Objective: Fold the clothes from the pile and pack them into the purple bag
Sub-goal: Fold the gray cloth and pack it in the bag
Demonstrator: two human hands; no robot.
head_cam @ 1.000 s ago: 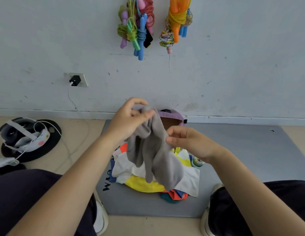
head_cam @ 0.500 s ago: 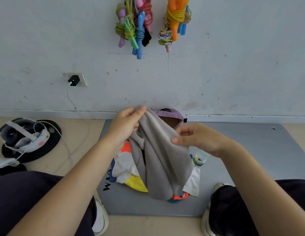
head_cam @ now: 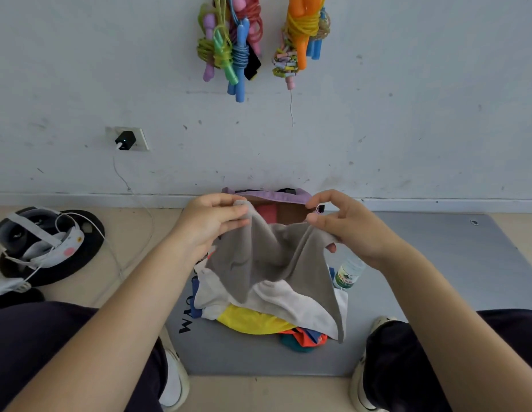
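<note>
Grey floor mat (head_cam: 437,263) below scuffed white wall. Soft grey cloth garment (head_cam: 267,263), light, limp: pinched at top corners by left hand (head_cam: 211,224) and right hand (head_cam: 348,230), hanging above mixed clothes pile (head_cam: 258,316); open purple fabric bag (head_cam: 276,195) behind. Best held by edges.

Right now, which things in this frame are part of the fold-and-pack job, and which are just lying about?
Part of the job:
grey garment, pinched by left hand and right hand
clothes pile
purple bag, open

Lying about:
water bottle
headset
jump ropes on the wall
charger in the socket
</note>
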